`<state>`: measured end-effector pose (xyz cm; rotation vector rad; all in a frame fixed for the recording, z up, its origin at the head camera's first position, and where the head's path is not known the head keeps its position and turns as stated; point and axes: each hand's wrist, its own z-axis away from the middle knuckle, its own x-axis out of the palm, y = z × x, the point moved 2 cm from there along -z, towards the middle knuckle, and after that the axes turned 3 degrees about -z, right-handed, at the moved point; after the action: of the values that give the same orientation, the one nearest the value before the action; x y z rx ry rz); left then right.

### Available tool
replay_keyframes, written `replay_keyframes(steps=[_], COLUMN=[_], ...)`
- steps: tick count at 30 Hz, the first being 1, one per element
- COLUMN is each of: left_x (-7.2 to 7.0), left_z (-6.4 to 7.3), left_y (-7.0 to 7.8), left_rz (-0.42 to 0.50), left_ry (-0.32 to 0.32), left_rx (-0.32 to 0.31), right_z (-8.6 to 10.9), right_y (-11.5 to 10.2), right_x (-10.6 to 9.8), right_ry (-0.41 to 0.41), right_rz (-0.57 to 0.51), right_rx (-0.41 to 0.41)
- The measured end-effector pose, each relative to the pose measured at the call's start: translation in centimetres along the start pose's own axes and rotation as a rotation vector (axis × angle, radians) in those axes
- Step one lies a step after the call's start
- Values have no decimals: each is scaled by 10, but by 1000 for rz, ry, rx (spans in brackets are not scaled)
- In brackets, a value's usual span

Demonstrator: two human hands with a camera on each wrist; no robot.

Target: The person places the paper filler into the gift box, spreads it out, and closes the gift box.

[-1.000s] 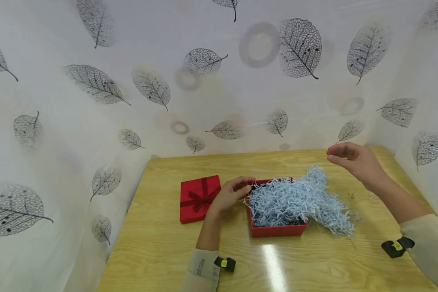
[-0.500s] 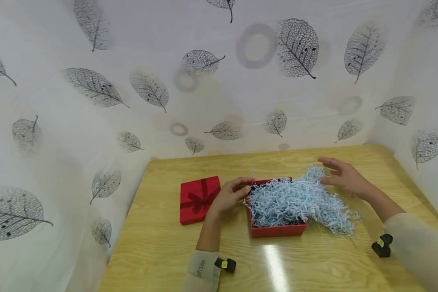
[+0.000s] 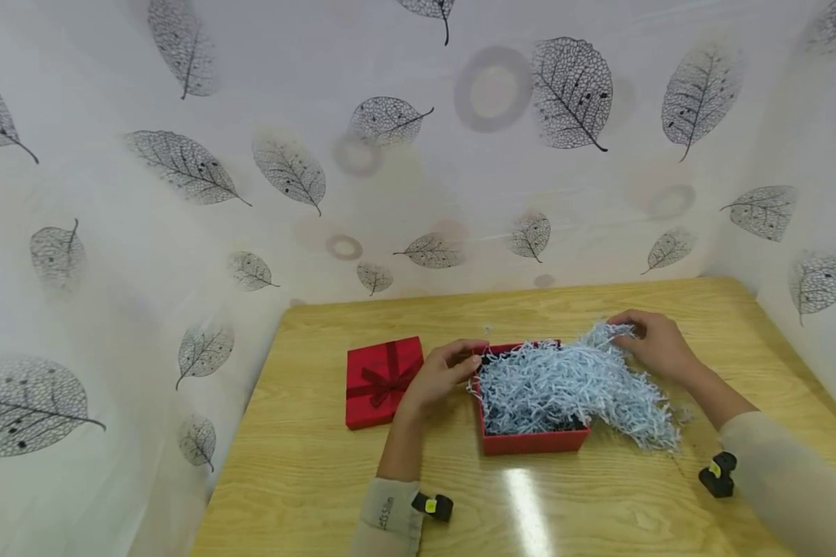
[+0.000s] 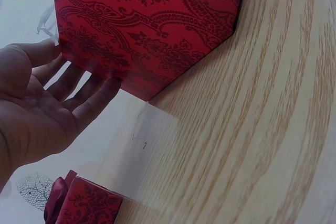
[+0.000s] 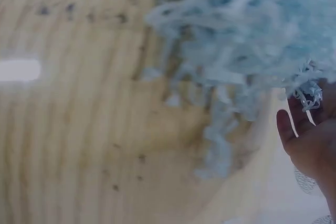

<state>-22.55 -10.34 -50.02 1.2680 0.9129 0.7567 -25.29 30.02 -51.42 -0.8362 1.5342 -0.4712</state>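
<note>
A red gift box [image 3: 535, 443] with dark inside stands on the table, heaped with pale blue shredded paper [image 3: 550, 383] that spills over its right side. My left hand [image 3: 442, 377] holds the box at its back left corner; in the left wrist view its fingertips lie against the patterned wall [image 4: 147, 30], the thumb up by the rim. At the upper right end of the heap, my right hand [image 3: 658, 346] grips a tuft of the shredded paper. Strands hang among its fingers in the right wrist view, where the paper [image 5: 252, 30] looms close and blurred.
Left of the box lies its red lid [image 3: 383, 383] with a dark red ribbon bow, close by the left forearm. Beneath everything is a wooden table [image 3: 306, 480], with a leaf-printed curtain [image 3: 425, 178] behind it. Stray paper bits [image 3: 683, 415] lie to the right.
My right hand has come down and left from above the table's right side to the paper and its fingers have closed on a tuft. My left hand has stayed on the box.
</note>
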Motion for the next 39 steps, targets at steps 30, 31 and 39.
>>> replay_keyframes(steps=[30,31,39], left_x=[-1,-1,-1], left_z=[-1,-2,1], left_y=[-2,-1,0], left_rz=[24,20,22], left_ry=[-4,-4,1], left_rx=[5,6,2], right_z=[4,5,11], right_y=[-182,-187,-209], right_x=[-95,-94,-67], right_ry=[44,39,-68], right_rz=[-432,-463,-703], right_rx=[-18,-29,-123])
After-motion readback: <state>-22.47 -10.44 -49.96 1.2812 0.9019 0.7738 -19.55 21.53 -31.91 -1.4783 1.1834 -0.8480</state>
